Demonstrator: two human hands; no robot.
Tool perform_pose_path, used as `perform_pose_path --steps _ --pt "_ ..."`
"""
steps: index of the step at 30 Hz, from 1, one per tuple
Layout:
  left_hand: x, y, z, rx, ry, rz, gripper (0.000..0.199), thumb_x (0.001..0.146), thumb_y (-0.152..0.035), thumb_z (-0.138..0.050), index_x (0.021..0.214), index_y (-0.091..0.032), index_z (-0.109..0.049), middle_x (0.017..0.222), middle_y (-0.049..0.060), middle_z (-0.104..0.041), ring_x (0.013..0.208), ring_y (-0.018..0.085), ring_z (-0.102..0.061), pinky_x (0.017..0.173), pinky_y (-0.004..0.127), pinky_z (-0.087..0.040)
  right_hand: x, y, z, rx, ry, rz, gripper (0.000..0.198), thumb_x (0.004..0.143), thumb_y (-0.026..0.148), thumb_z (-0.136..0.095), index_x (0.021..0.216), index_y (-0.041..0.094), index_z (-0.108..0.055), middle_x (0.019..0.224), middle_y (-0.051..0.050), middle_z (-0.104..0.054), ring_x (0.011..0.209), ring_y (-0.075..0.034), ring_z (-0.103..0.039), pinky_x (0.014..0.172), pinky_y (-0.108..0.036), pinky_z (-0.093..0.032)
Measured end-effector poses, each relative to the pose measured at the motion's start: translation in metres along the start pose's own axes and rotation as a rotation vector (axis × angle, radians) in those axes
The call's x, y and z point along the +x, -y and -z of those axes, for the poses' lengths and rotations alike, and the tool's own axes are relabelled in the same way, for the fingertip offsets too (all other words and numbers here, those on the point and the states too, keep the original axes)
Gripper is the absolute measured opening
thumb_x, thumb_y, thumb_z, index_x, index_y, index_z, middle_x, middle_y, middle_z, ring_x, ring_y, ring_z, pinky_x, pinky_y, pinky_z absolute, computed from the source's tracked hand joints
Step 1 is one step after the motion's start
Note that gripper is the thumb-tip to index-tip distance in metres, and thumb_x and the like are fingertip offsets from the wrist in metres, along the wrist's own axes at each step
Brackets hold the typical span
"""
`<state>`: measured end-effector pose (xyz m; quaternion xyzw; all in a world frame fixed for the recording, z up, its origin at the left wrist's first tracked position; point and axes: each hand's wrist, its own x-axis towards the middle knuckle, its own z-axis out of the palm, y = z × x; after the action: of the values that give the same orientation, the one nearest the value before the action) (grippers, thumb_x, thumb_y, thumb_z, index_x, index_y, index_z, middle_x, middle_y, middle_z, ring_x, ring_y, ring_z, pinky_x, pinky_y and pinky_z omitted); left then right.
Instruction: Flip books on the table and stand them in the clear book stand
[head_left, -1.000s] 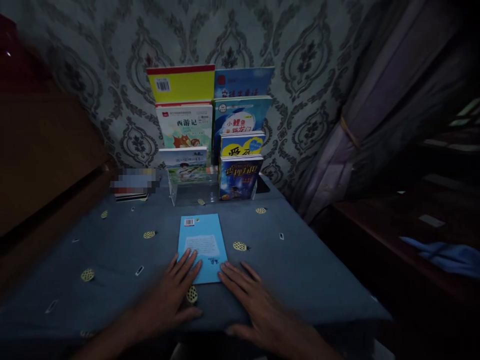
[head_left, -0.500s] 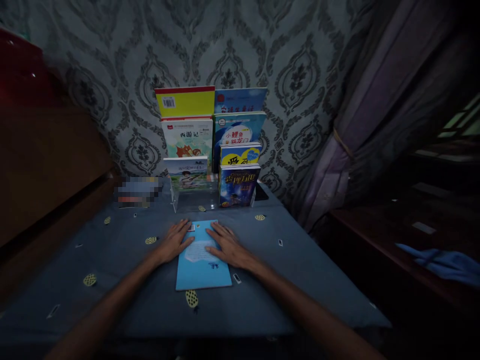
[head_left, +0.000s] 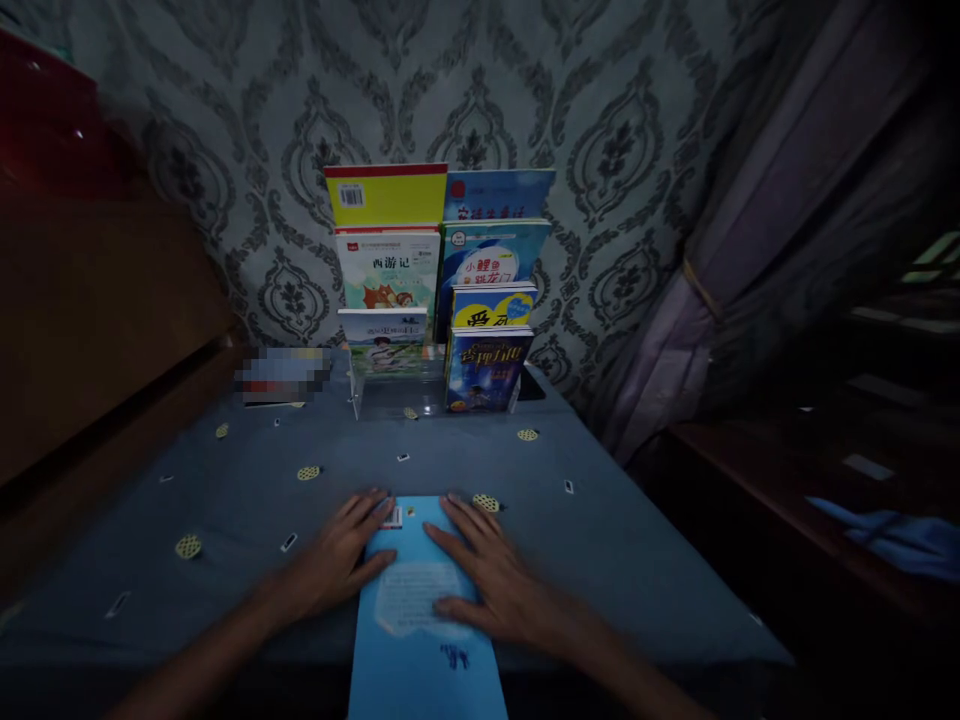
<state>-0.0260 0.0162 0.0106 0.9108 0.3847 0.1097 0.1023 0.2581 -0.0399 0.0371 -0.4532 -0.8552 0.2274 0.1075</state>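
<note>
We have a blue book [head_left: 412,600] lying back cover up at the near side of the worktop [head_left: 570,570], its lower end running past the edge and out of view. Left hand [head_left: 341,558]: open, fingers loosely spread at the book's upper left corner, partly over the barcode, thumb on the cover. Right hand [head_left: 491,580]: open, fingers splayed at the upper right, thumb over the text panel. We see neither hand closed round it. Behind, we get a clear stand [head_left: 401,398] of upright books, pixelated pile [head_left: 281,375] left, dark flat object [head_left: 532,385] right.
</note>
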Motion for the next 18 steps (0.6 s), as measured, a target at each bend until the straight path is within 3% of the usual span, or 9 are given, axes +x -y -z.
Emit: perform_pose_path --steps 3,6,9,14,18 --pt "-0.013 -0.008 0.0 0.012 -0.001 -0.029 0.062 0.099 -0.053 -0.041 0.155 -0.029 -0.027 0.157 0.008 -0.036 0.141 0.031 -0.038 0.113 0.048 -0.039 -0.031 0.003 0.003 0.027 0.068 0.134 0.089 0.083 0.067 -0.061 0.155 0.034 -0.021 0.165 -0.009 -0.005 0.151 -0.036 -0.006 0.118 -0.064 -0.012" --pt "-0.019 -0.012 -0.001 0.023 -0.025 -0.042 0.063 0.099 -0.052 -0.043 0.155 -0.03 -0.025 0.157 0.007 -0.037 0.14 0.032 -0.04 0.111 0.047 -0.041 -0.054 0.004 0.004 0.045 0.094 0.246 0.086 0.084 0.053 -0.067 0.155 0.038 -0.019 0.164 -0.007 -0.012 0.15 -0.033 -0.014 0.119 -0.061 -0.016" --pt "-0.021 -0.013 -0.004 0.028 -0.036 -0.033 0.063 0.099 -0.052 -0.043 0.155 -0.03 -0.026 0.157 0.008 -0.037 0.14 0.033 -0.04 0.11 0.048 -0.042 -0.064 0.006 -0.002 0.037 0.054 0.265 0.083 0.086 0.043 -0.069 0.154 0.039 -0.022 0.163 -0.006 -0.02 0.149 -0.031 -0.02 0.119 -0.059 -0.02" --pt "-0.021 -0.012 0.0 -0.012 -0.039 -0.06 0.064 0.098 -0.051 -0.046 0.156 -0.031 -0.024 0.157 0.007 -0.037 0.14 0.032 -0.04 0.111 0.049 -0.041 -0.057 0.007 -0.015 -0.031 -0.079 0.259 0.056 0.093 0.041 -0.06 0.146 0.039 -0.042 0.151 -0.007 -0.046 0.141 -0.028 -0.041 0.116 -0.057 -0.031" --pt "-0.016 -0.009 0.015 -0.151 0.045 -0.011 0.058 0.099 -0.053 -0.042 0.152 -0.03 -0.035 0.157 0.006 -0.037 0.142 0.031 -0.038 0.112 0.05 -0.041 -0.039 0.014 -0.004 0.04 -0.139 0.314 0.04 0.094 0.047 -0.057 0.129 0.027 -0.063 0.122 -0.01 -0.071 0.118 -0.025 -0.062 0.102 -0.042 -0.049"
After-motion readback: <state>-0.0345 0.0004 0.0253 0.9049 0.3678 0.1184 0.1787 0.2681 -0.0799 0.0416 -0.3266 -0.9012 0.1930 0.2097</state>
